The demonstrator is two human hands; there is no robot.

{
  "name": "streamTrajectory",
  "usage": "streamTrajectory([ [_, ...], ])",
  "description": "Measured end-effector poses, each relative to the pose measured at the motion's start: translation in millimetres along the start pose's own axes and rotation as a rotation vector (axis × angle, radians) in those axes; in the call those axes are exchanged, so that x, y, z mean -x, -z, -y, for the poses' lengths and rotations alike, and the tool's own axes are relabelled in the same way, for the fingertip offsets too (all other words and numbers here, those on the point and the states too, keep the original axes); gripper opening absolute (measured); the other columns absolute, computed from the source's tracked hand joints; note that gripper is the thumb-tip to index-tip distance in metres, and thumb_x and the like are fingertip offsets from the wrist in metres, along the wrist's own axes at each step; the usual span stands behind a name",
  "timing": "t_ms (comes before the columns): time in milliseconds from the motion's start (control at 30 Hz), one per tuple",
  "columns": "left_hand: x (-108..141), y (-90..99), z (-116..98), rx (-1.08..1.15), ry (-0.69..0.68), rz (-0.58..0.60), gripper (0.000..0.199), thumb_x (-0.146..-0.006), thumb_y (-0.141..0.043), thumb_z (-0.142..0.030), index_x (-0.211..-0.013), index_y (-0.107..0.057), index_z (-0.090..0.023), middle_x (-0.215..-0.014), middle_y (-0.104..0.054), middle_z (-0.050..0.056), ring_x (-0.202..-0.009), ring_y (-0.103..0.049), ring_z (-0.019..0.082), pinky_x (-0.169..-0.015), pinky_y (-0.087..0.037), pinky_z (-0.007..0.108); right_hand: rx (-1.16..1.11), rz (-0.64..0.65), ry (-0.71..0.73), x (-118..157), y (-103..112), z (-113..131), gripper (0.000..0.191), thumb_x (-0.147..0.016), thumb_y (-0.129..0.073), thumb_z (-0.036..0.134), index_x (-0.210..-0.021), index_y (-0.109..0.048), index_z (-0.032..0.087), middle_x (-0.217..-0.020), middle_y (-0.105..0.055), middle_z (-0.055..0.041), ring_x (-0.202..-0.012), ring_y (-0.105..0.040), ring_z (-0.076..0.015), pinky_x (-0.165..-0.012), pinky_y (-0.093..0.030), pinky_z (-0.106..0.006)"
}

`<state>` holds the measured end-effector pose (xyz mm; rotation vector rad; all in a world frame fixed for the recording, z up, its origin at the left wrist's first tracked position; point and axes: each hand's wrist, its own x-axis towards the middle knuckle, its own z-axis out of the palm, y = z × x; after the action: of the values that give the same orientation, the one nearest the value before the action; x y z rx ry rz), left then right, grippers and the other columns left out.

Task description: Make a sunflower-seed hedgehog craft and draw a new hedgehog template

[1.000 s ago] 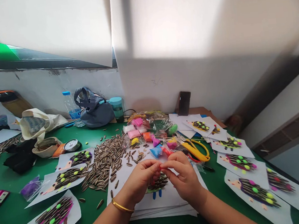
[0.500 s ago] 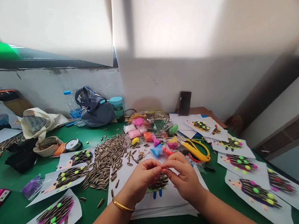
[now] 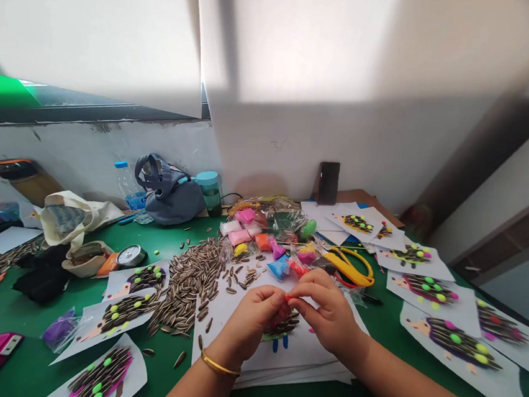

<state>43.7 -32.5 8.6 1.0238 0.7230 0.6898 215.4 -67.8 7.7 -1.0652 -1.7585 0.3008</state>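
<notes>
Red lump [image 3: 288,296] above paper stack [image 3: 257,364]

Lump was pinched between the fingertips of left hand [image 3: 253,324] and right hand [image 3: 326,311], over a hedgehog picture [image 3: 284,329]. White surface behind [image 3: 250,144] bore a faint mark resembling "3/"; the bottle's [image 3: 126,182] blue label was unreadable. Seeds [image 3: 186,284] overlapped the stack's left edge; yellow scissors [image 3: 363,276] lay near its right. Bare table [image 3: 162,370] showed left.
</notes>
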Motion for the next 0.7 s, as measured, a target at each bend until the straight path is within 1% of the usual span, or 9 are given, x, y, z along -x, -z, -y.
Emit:
streamTrajectory([
  [100,0.1,-0.3,-0.6,-0.002,0.002,-0.010,0.039,-0.075,-0.074,-0.052,-0.068,-0.062,-0.015,-0.059,-0.048,-0.003,-0.054,-0.036,0.009,-0.053,-0.022,0.024,0.007,0.009,0.009,0.2,1.2,-1.9,0.013,-0.092,-0.061,0.030,-0.099,-0.071,0.025,-0.087,-0.062,-0.0045,-0.085,-0.057,-0.0209,-0.077,-0.048,-0.037],
  [167,-0.1,0.3,-0.6,-0.005,-0.013,-0.028,0.040,-0.077,-0.071,-0.052,-0.068,-0.061,-0.015,-0.059,-0.049,-0.002,-0.054,-0.037,0.009,-0.052,-0.023,0.024,0.012,0.010,0.014,0.7,1.5,-3.1,0.019,-0.092,-0.061,0.030,-0.109,-0.069,0.026,-0.091,-0.062,-0.0053,-0.087,-0.057,-0.0214,-0.079,-0.048,-0.039],
  [233,-0.2,0.9,-0.6,-0.011,-0.041,-0.037,0.041,-0.081,-0.067,-0.053,-0.067,-0.059,-0.016,-0.059,-0.048,-0.002,-0.053,-0.037,0.010,-0.052,-0.023,0.024,0.018,0.001,0.010,1.1,1.3,-3.8,0.021,-0.092,-0.061,0.028,-0.112,-0.068,0.026,-0.094,-0.063,-0.0057,-0.089,-0.057,-0.0216,-0.081,-0.048,-0.040],
  [367,0.3,-0.5,-1.5,-0.046,-0.082,-0.032,0.043,-0.082,-0.065,-0.055,-0.067,-0.060,-0.015,-0.059,-0.047,-0.002,-0.054,-0.037,0.010,-0.052,-0.024,0.024,0.026,-0.013,0.012,0.5,0.6,-2.8,0.013,-0.092,-0.061,0.026,-0.102,-0.070,0.026,-0.090,-0.063,-0.0049,-0.087,-0.058,-0.0211,-0.078,-0.048,-0.038],
  [500,0.4,-2.4,-2.3,-0.099,-0.082,-0.044,0.043,-0.079,-0.067,-0.056,-0.070,-0.063,-0.015,-0.060,-0.047,-0.002,-0.056,-0.038,0.010,-0.052,-0.026,0.022,0.038,-0.026,0.025,-0.8,0.4,-1.0,0.010,-0.092,-0.060,0.026,-0.093,-0.070,0.025,-0.086,-0.063,-0.0043,-0.083,-0.058,-0.0203,-0.076,-0.048,-0.038],
  [600,0.0,-1.8,-1.2,-0.098,-0.090,-0.070,0.040,-0.079,-0.068,-0.055,-0.075,-0.065,-0.015,-0.064,-0.050,-0.002,-0.058,-0.041,0.011,-0.053,-0.028,0.022,0.048,-0.026,0.025,-0.7,-0.1,-1.0,0.010,-0.092,-0.060,0.027,-0.091,-0.070,0.024,-0.085,-0.062,-0.0040,-0.082,-0.057,-0.0200,-0.074,-0.047,-0.037],
  [700,-0.3,-0.6,0.8,-0.081,-0.085,-0.072,0.038,-0.079,-0.068,-0.053,-0.077,-0.066,-0.015,-0.064,-0.051,-0.002,-0.059,-0.041,0.010,-0.054,-0.028,0.022,0.048,-0.018,0.032,0.2,-0.7,-1.7,0.009,-0.092,-0.060,0.026,-0.094,-0.069,0.025,-0.087,-0.062,-0.0038,-0.083,-0.057,-0.0201,-0.075,-0.046,-0.037],
])
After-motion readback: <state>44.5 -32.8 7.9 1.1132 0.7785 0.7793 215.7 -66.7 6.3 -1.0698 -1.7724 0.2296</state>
